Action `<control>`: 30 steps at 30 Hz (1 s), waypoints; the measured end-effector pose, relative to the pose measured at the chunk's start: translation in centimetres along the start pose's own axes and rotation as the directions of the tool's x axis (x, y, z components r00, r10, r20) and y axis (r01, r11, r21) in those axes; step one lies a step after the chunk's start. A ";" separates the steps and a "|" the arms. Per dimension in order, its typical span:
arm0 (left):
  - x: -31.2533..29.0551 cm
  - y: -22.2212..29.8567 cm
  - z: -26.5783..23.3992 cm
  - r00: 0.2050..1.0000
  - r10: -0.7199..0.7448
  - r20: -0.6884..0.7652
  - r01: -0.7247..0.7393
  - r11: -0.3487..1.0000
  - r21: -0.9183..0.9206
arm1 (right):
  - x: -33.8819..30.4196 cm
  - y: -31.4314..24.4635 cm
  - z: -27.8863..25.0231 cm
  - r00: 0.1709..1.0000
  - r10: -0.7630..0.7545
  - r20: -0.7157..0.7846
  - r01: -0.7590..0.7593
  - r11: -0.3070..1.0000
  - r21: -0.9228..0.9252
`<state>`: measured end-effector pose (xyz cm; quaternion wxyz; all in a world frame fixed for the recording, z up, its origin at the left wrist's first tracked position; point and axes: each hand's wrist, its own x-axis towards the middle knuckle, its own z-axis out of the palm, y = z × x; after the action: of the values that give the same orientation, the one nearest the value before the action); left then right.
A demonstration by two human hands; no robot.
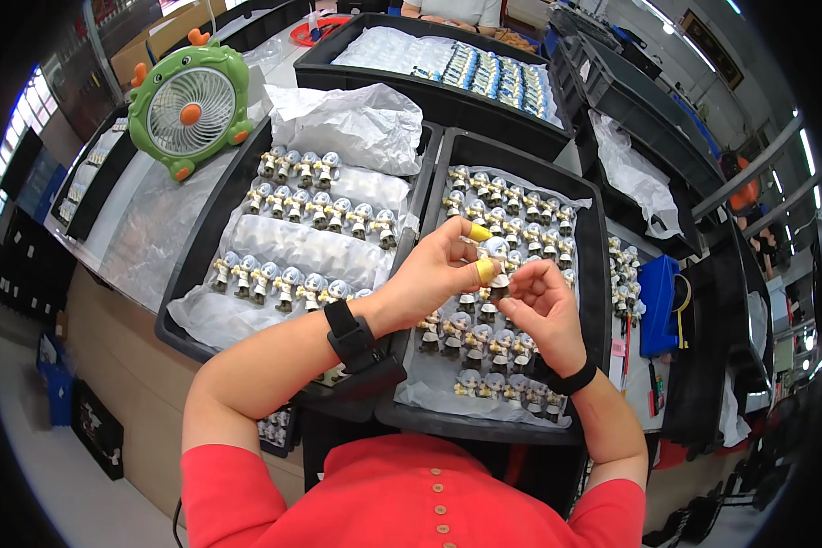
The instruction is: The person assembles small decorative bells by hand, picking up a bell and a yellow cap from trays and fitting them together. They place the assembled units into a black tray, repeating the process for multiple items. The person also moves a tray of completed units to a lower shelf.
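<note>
**Yellow finger covers pinch one figurine above the right tray**

Yellow covers on thumb and forefinger of the left hand (443, 272) close on a small pale-haired figurine (495, 247), held over the right tray (604, 306), somewhat nearer its left edge than its right. The right hand (550, 309) is half uncurled beside it, thumb apart from fingers, with nothing clearly gripped; whether it touches the figurine's lower end I cannot tell.

The likeliest trouble is a slip: the pinch is narrow, and a drop would land on the standing rows (478, 342) below, toppling or scuffing several. The black wrist device (356, 342) overhangs the left tray's near right corner, so a lowered forearm could brush the figurines (289, 285) there.

Both trays are black, lined with thin white sheeting; a crumpled sheet (347, 128) covers much of the left tray's far edge. A green fan (190, 114) stands past that tray's far left corner, on a pale counter (132, 242). Another filled tray (429, 94) lies beyond the far edges, a person (457, 9) behind it. A blue bin (658, 306) sits off the right tray's right edge; ceiling lights stretch overhead.
</note>
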<state>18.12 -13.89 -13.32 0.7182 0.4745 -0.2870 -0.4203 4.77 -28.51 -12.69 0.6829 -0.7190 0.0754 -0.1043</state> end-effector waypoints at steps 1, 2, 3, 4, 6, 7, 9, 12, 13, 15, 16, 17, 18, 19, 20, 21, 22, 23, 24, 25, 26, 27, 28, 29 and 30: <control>0.0 0.1 0.0 0.999 -0.032 0.028 0.031 0.999 0.018 | 0.0 -0.2 -0.3 1.000 -0.009 -0.029 0.009 1.000 -0.003; -0.1 0.2 0.0 0.996 -0.064 0.056 0.062 0.997 0.036 | 0.0 -0.5 -0.5 0.998 -0.018 -0.058 0.017 1.000 -0.006; -0.1 0.3 0.2 0.992 -0.080 0.095 0.076 0.996 0.046 | 0.0 -0.8 -0.8 0.996 -0.027 -0.087 0.026 1.000 -0.009; -0.3 0.5 0.3 0.986 -0.099 0.135 0.092 0.994 0.060 | 0.1 -1.1 -0.9 0.993 -0.048 -0.104 0.049 0.999 0.010; -0.3 0.4 0.4 0.975 -0.124 0.187 0.114 0.992 0.060 | 0.4 -1.8 -0.8 0.999 -0.013 -0.036 0.013 1.000 0.026; -0.4 0.2 0.4 0.976 -0.109 0.189 0.098 0.993 0.068 | 0.4 -1.9 -0.7 1.000 0.004 -0.004 -0.004 0.999 0.039; -0.5 0.0 0.2 0.978 -0.081 0.192 0.065 0.994 0.085 | 0.4 -1.5 -0.6 0.997 0.030 0.070 -0.032 0.999 0.028; -0.5 -0.1 0.1 0.985 -0.082 0.154 0.067 0.993 0.099 | 0.3 -1.4 -0.5 0.990 0.094 0.106 -0.095 0.995 0.006; -0.4 -0.1 0.3 0.983 -0.097 0.156 0.087 0.994 0.068 | 0.2 -1.4 -0.7 0.991 0.092 0.096 -0.094 0.995 0.016; -0.3 -0.3 0.4 0.978 -0.127 0.164 0.128 0.992 0.004 | 0.1 -1.1 -1.2 0.993 0.089 0.075 -0.092 0.995 0.037; -0.3 -0.3 0.4 0.975 -0.162 0.154 0.172 0.983 -0.055 | 0.3 -0.9 -1.4 0.998 0.053 0.037 -0.055 0.997 0.049; -0.3 -0.2 0.4 0.969 -0.199 0.147 0.216 0.970 -0.114 | 0.4 -0.7 -1.5 1.000 0.018 -0.003 -0.018 0.998 0.060; -0.2 -0.2 0.3 0.961 -0.236 0.144 0.259 0.950 -0.172 | 0.5 -0.6 -1.6 0.999 -0.017 -0.043 0.020 0.997 0.068; -0.3 -0.2 0.2 0.956 -0.248 0.153 0.274 0.944 -0.183 | 0.6 -0.6 -1.6 0.998 -0.015 -0.055 0.020 0.996 0.092; -0.4 -0.2 0.1 0.952 -0.261 0.163 0.290 0.937 -0.193 | 0.8 -0.6 -1.5 0.998 -0.012 -0.066 0.019 0.993 0.115; -0.5 -0.2 0.0 0.946 -0.273 0.172 0.306 0.930 -0.203 | 0.9 -0.5 -1.5 0.997 -0.008 -0.077 0.019 0.990 0.139; -0.5 -0.2 0.1 0.945 -0.276 0.174 0.310 0.926 -0.214 | 0.8 -0.4 -1.7 0.997 0.001 -0.079 0.011 0.988 0.155; -0.5 -0.2 0.1 0.946 -0.275 0.173 0.308 0.928 -0.211 | 0.8 -0.4 -1.8 0.997 -0.004 -0.082 0.017 0.989 0.148; -0.4 -0.2 0.1 0.946 -0.273 0.172 0.306 0.929 -0.207 | 0.8 -0.5 -1.9 0.996 -0.010 -0.085 0.022 0.990 0.141; -0.4 -0.2 0.1 0.948 -0.272 0.166 0.303 0.931 -0.203 | 0.8 -0.5 -1.8 0.996 -0.016 -0.084 0.027 0.990 0.137; -0.4 -0.2 0.0 0.948 -0.277 0.156 0.305 0.929 -0.209 | 0.9 -0.5 -1.8 0.997 -0.011 -0.074 0.022 0.989 0.148; -0.4 -0.2 -0.1 0.949 -0.280 0.145 0.307 0.927 -0.215 | 0.9 -0.4 -1.7 0.998 -0.007 -0.065 0.017 0.987 0.159; -0.4 -0.2 -0.2 0.949 -0.284 0.140 0.310 0.925 -0.220 | 0.9 -0.4 -1.8 0.998 -0.002 -0.059 0.012 0.986 0.167; -0.3 -0.3 -0.2 0.951 -0.278 0.134 0.302 0.929 -0.214 | 0.9 -0.4 -1.7 0.998 -0.002 -0.058 0.012 0.985 0.170; -0.3 -0.3 -0.2 0.954 -0.272 0.129 0.294 0.933 -0.208 | 0.8 -0.4 -1.7 0.998 -0.002 -0.056 0.012 0.985 0.174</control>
<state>18.01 -13.62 -13.64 0.6843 0.4054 -0.2010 -0.5718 5.14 -30.37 -12.14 0.7404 -0.6537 0.0825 -0.1328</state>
